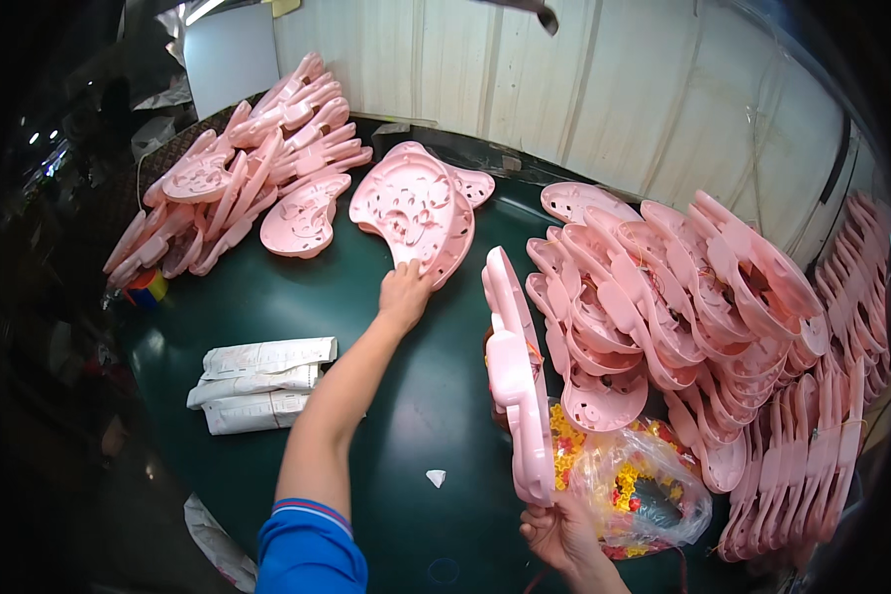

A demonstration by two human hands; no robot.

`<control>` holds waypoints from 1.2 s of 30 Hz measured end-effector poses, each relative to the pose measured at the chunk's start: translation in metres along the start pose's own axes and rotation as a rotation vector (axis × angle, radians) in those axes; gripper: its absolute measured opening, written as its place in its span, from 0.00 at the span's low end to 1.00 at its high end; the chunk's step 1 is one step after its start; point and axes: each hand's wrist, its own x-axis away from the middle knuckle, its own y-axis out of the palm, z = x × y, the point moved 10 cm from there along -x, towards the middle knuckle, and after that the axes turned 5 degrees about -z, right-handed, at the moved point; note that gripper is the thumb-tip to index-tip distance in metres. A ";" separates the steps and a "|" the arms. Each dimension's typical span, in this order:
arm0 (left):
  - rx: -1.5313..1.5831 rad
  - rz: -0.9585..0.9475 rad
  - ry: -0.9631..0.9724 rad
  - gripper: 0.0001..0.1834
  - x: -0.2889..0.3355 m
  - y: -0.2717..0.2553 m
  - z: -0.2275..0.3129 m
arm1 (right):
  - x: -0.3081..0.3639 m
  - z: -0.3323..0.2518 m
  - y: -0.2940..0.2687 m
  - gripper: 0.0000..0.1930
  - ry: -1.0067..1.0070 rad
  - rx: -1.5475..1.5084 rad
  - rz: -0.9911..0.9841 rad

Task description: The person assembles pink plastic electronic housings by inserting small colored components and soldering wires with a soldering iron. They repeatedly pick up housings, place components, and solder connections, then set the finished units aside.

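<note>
My left hand (406,295) reaches out to the back middle of the table, its fingers closed on the narrow lower end of a pink curved plastic shell (403,203). That shell lies over one or two similar pink pieces, with its ribbed and holed inside facing up. Closer to me, my right hand (562,530) grips the bottom end of another pink plastic shell (513,386), stood on edge and seen from its side. Part of that hand's grip is hidden behind the shell. Small red and yellow parts (626,485) in a clear plastic bag (594,465) lie beside it.
A heap of pink shells (257,148) fills the back left, with a single shell (305,216) beside it. Stacked shells (663,287), some with wires, crowd the right. Folded papers (257,384) and a white scrap (436,478) lie on the dark green table (396,515). A pale panelled wall (445,69) stands behind.
</note>
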 end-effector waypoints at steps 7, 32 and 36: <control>-0.203 -0.355 0.234 0.11 0.096 -0.146 -0.048 | -0.075 0.000 0.021 0.12 -0.244 0.300 -0.029; 0.460 -0.327 0.234 0.35 0.221 -0.270 0.080 | 0.136 -0.063 0.004 0.20 -0.372 0.523 -0.110; 0.253 -0.393 0.023 0.16 0.221 -0.257 -0.015 | 0.162 -0.073 -0.016 0.15 -0.443 0.457 -0.147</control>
